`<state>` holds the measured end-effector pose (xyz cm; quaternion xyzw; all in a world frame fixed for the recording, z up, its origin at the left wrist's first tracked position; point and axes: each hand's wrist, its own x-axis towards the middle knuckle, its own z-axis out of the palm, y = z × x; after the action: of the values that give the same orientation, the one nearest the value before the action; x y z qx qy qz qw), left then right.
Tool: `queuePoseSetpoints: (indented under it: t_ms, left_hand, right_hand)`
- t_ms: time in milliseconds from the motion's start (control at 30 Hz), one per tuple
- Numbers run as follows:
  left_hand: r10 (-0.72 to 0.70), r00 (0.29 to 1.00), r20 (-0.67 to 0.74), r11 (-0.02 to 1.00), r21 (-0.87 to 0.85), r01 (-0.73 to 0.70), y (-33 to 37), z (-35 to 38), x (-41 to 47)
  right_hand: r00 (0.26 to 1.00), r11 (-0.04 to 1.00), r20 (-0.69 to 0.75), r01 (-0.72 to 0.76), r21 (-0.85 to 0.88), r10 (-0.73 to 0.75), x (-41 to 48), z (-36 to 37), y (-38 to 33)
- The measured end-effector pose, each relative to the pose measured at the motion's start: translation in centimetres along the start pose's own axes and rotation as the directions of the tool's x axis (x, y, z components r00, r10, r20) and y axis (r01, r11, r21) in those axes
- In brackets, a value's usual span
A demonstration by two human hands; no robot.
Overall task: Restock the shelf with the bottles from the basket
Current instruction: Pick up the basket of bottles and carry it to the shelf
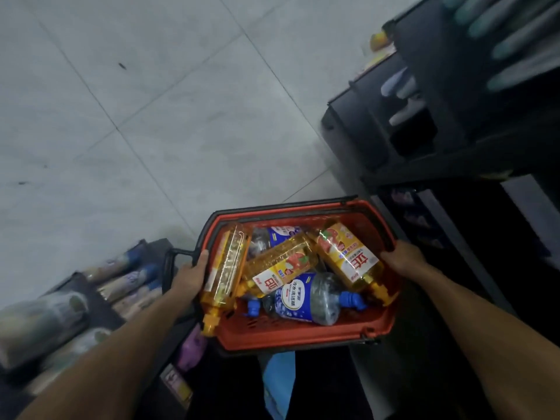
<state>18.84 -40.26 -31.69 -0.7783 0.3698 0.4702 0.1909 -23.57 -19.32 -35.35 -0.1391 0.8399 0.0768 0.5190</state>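
A red basket (291,336) with a black rim hangs in front of me above the floor. My left hand (191,275) grips its left side, fingers curled over the rim. My right hand (401,256) grips the right side. Inside lie three yellow bottles with orange caps: one (225,275) along the left wall, one (281,265) in the middle, one (348,256) on the right. A clear bottle with a blue label and blue cap (309,298) lies beneath them, and another blue-labelled bottle (280,233) shows at the far end.
A dark shelf unit (439,116) with pale bottles stands at the right. Another dark shelf (100,295) with rows of bottles is at the lower left. A purple bottle (191,348) sits under the basket's left corner. Grey floor tiles (151,116) stretch ahead.
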Motion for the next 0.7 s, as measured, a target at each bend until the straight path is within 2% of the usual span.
queuePoseSetpoints:
  t_ms: [167,367,467,533,600,700]
  left_hand:
    - [0.051,0.999,-0.004,0.998,0.02,-0.051,4.4,4.2,8.1]
    - [0.193,0.981,-0.003,0.969,0.158,-0.19,9.6,9.2,19.1]
    - [0.236,0.972,0.001,0.956,0.18,-0.232,11.8,11.3,23.7]
    - [0.256,0.967,0.004,0.95,0.183,-0.253,13.0,12.6,25.0]
    - [0.281,0.96,-0.015,0.945,0.177,-0.274,13.0,13.8,25.3]
    - [0.28,0.957,-0.073,0.959,0.058,-0.276,11.7,14.4,23.9]
  right_hand:
    - [1.0,0.998,-0.008,-0.021,0.053,0.021,10.1,2.8,0.7]
    - [0.994,0.986,-0.099,-0.038,0.161,0.054,17.0,4.7,-1.3]
    - [0.99,0.972,-0.138,0.009,0.235,0.025,20.8,6.0,-1.5]
    - [0.986,0.96,-0.162,0.022,0.278,0.024,23.1,7.1,-1.5]
    - [0.981,0.95,-0.16,-0.059,0.305,0.112,24.2,7.6,-1.7]
    - [0.98,0.917,-0.129,-0.09,0.388,0.151,23.4,8.3,-1.4]
